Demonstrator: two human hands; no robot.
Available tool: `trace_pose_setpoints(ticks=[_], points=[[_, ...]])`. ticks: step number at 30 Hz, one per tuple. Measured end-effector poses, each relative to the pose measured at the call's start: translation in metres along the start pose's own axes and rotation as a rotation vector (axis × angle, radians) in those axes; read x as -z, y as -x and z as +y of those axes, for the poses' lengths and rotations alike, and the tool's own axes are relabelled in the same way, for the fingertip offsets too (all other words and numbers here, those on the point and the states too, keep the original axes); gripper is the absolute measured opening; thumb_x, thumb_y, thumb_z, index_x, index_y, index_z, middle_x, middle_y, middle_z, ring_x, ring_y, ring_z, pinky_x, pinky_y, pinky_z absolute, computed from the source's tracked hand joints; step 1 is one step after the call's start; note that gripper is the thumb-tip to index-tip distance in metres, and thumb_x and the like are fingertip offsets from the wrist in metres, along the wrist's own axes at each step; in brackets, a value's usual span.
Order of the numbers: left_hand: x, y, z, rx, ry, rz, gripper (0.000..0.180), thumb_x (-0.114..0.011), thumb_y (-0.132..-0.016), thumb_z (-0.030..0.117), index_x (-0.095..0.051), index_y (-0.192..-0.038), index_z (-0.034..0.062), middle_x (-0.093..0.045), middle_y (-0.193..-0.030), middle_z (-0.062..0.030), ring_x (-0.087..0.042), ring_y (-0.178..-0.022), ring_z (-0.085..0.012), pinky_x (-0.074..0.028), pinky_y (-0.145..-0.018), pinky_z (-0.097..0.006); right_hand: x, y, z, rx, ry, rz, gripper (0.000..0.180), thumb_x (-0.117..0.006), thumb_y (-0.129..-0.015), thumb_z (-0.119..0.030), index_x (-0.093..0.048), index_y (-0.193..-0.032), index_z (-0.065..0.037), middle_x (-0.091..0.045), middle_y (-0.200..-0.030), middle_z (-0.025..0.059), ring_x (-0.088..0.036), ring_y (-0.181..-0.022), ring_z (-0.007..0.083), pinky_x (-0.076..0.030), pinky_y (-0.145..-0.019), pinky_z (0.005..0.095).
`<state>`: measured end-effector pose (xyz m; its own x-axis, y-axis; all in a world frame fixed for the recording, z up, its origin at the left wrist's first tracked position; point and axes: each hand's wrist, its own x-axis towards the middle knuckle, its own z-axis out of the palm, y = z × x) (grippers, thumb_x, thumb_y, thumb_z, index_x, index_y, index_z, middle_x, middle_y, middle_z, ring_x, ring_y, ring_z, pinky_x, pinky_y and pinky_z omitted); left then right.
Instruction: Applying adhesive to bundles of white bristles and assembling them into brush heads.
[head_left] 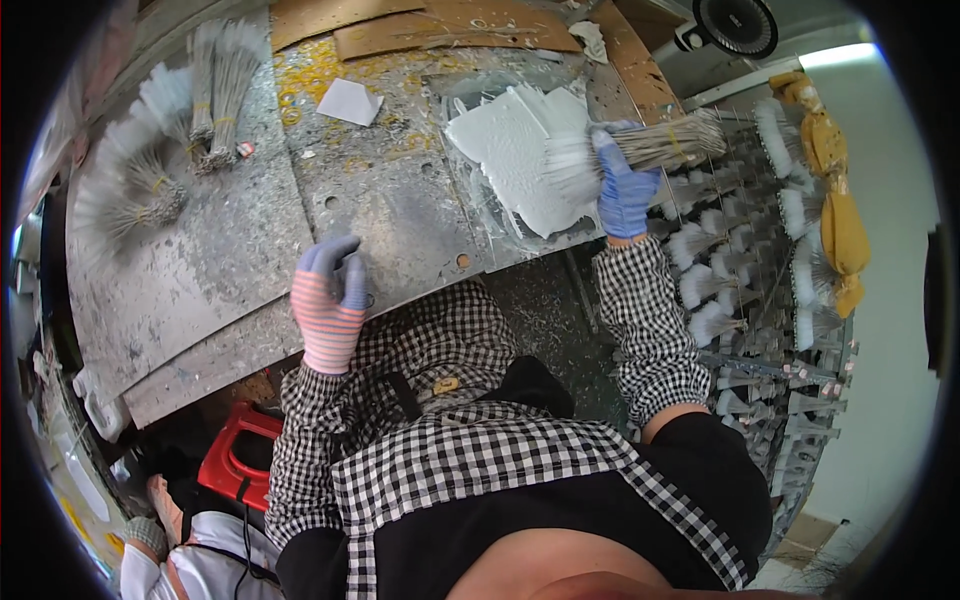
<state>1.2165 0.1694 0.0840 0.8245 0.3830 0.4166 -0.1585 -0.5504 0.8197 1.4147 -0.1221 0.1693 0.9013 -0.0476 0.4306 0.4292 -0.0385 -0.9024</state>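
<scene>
One fisheye view looks steeply down from the person's head, close over the chest and checked sleeves at 6 o'clock. It faces the grey desk (250, 250), which fills the 10 to 12 o'clock area, with a rack of brushes (760, 270) at 3 o'clock. Straight edges bend near the dark round rim.

bare metal worktop (400, 200) mid-table, brush bundles (150, 170) crowding left

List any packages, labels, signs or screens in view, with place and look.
No screens, signs or printed packages show.
Cardboard sheets: far edge of the table, flat, brown.
Paper piece: on the table's far middle, folded, white.
Small tag: by the bristle bundles at left, red and white.
</scene>
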Motion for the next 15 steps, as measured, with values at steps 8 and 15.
trace_pose_setpoints(ticks=[8, 15], points=[[0.008, 0.004, -0.011, -0.194, -0.327, -0.091, 0.023, -0.068, -0.082, 0.004, -0.067, -0.104, 0.0059, -0.067, -0.099, -0.0116, -0.064, -0.093, -0.0319, -0.050, -0.084, -0.042, -0.001, -0.002, 0.073, -0.125, 0.166, -0.094, 0.018, -0.079, -0.082, -0.009, -0.067, -0.095, -0.005, -0.068, -0.087, 0.0003, -0.063, -0.077, 0.0098, -0.052, -0.071, 0.0267], [0.005, 0.002, -0.012, -0.194, -0.361, -0.141, 0.023, -0.068, -0.081, 0.006, -0.067, -0.104, 0.0065, -0.066, -0.098, -0.0106, -0.063, -0.091, -0.0316, -0.049, -0.084, -0.043, -0.020, -0.013, 0.083, -0.138, 0.188, -0.113, 0.015, -0.079, -0.083, -0.010, -0.069, -0.092, -0.004, -0.071, -0.083, 0.0011, -0.065, -0.074, 0.0098, -0.054, -0.070, 0.0272]])
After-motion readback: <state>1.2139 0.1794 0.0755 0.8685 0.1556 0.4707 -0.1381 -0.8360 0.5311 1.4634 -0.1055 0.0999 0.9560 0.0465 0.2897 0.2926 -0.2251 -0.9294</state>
